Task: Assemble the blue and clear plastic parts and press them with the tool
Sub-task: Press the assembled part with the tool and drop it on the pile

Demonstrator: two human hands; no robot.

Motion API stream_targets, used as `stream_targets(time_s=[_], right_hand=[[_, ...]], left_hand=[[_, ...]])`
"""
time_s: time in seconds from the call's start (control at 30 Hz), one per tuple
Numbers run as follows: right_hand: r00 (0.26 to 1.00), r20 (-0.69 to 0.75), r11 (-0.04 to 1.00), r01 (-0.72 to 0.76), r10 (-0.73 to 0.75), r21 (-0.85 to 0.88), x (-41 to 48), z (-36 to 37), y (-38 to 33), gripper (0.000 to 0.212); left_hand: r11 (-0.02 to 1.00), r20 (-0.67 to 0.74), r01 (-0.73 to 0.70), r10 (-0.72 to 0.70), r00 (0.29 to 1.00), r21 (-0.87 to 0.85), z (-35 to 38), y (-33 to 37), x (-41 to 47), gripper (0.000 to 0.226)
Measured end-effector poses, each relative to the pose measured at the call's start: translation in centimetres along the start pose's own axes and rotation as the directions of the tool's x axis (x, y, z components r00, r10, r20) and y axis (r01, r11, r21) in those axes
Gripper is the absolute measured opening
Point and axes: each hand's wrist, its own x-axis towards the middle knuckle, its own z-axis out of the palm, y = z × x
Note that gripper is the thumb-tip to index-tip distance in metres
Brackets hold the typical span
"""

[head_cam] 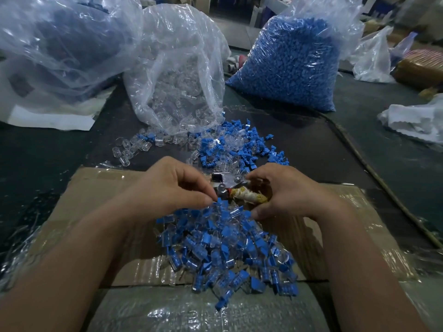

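Pressing yet, or only loading the tool?

Loading, I would say. The left hand point(167, 188) pinches one blue part point(219, 200) between thumb and the tips of its fingers point(203, 200), right at the metal head of the tool point(221, 183). Whether a clear shell is already on it I cannot tell.

And the right hand?

The right hand point(287, 190) grips the tool's taped handle point(249, 197), fingers point(255, 176) curled over it and thumb underneath. The hands hide most of the head, so I cannot say if it is closed.

Where is the stock?

Loose blue and clear parts point(230, 144) lie scattered on the dark worktop point(359, 149) just beyond the hands, by the mouth of the bag of clear parts point(177, 75). The bag of blue parts point(292, 61) stands further back on the right. Joined pieces point(230, 248) are heaped on the cardboard sheet point(96, 195) nearest the person.

What does the next move call for?

Seating the pinched piece squarely in the head, drawing the left fingers clear, then a firm squeeze from the right hand. If it sits crooked, the parts may well go together skewed
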Motion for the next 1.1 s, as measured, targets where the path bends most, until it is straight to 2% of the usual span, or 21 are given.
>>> stream_targets(time_s=[0.1, 0.2, 0.27, 0.33, 0.43, 0.53, 0.63, 0.77, 0.83, 0.87, 0.97, 1.1], right_hand=[[1.000, 0.023, 0.998, -0.018, 0.016, 0.068, -0.1, -0.2, 0.4, 0.061], [1.000, -0.003, 0.991, -0.029, 0.029, 0.131, -0.2, -0.6, 0.6, 0.048], [0.999, -0.049, 0.992, -0.015, 0.021, 0.124, -0.1, -0.6, 0.7, 0.041], [0.993, -0.119, 0.993, 0.000, 0.015, 0.118, -0.1, -0.6, 0.7, 0.037], [0.976, -0.218, 0.992, 0.003, 0.024, 0.123, -0.1, -0.7, 0.8, 0.030], [0.961, -0.272, 0.991, -0.004, 0.041, 0.134, 0.0, -0.8, 0.9, 0.026], [0.950, -0.307, 0.989, -0.003, 0.050, 0.150, 0.0, -0.7, 0.8, 0.022], [0.935, -0.346, 0.986, -0.017, 0.073, 0.164, 0.2, -0.6, 0.8, 0.012], [0.914, -0.393, 0.982, -0.025, 0.097, 0.185, 0.2, -0.6, 0.9, 0.005], [0.902, -0.418, 0.980, -0.027, 0.109, 0.197, 0.3, -0.6, 1.0, 0.010], [0.865, -0.478, 0.975, -0.052, 0.152, 0.217, 0.4, -0.6, 1.2, 0.017], [0.845, -0.498, 0.971, -0.091, 0.192, 0.221, 1.0, -0.4, 1.9, 0.013]], left_hand=[[1.000, 0.004, -0.027, 0.027, 1.000, 0.015, 0.1, -0.2, 0.0, 0.024], [0.994, -0.211, -0.027, 0.050, 0.976, 0.110, 0.1, -1.0, 0.5, 0.023], [0.980, -0.390, -0.004, 0.083, 0.917, 0.200, 0.1, -1.7, 1.1, 0.010], [0.957, -0.489, 0.016, 0.135, 0.862, 0.291, 0.1, -2.4, 1.6, 0.017], [0.894, -0.460, 0.114, 0.111, 0.881, 0.434, -0.3, -3.1, 2.3, 0.012], [0.814, -0.354, 0.170, 0.046, 0.934, 0.555, -0.5, -3.7, 3.0, 0.032], [0.789, -0.295, 0.173, 0.012, 0.955, 0.590, -0.4, -4.0, 3.4, 0.035], [0.804, -0.348, 0.158, 0.064, 0.935, 0.573, -0.5, -4.2, 3.6, 0.031], [0.799, -0.424, 0.168, 0.119, 0.898, 0.578, -0.5, -4.2, 3.4, 0.026], [0.813, -0.475, 0.180, 0.131, 0.870, 0.553, -0.6, -4.2, 3.3, 0.024], [0.906, -0.606, 0.191, 0.087, 0.791, 0.379, -0.5, -4.0, 2.8, 0.018], [0.984, -0.659, 0.107, 0.015, 0.752, 0.144, -0.1, -3.6, 2.4, 0.039]])
